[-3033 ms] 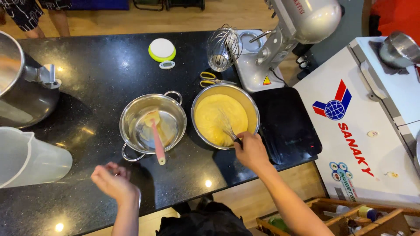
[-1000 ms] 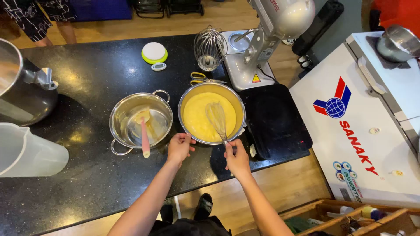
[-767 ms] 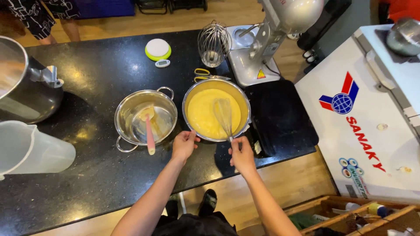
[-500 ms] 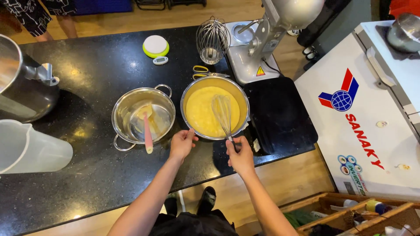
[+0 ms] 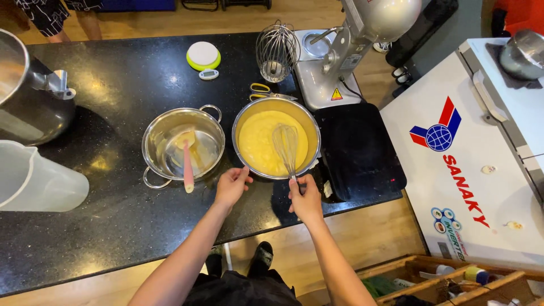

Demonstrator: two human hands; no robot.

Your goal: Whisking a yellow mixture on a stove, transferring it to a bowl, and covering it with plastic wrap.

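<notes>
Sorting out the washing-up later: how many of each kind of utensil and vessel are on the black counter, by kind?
Metal bowls and pots: 3 (batter bowl, handled pot, large pot)
Whisks: 2 (hand whisk, mixer whisk)
Spatulas: 1
Scissors: 1
Plastic jugs: 1
Total: 8

Bright overhead lighting throws specular glare spots on the black countertop [image 5: 113, 226] and soft shadows beneath objects; focus is sharp, with wide-angle distortion at edges.
</notes>
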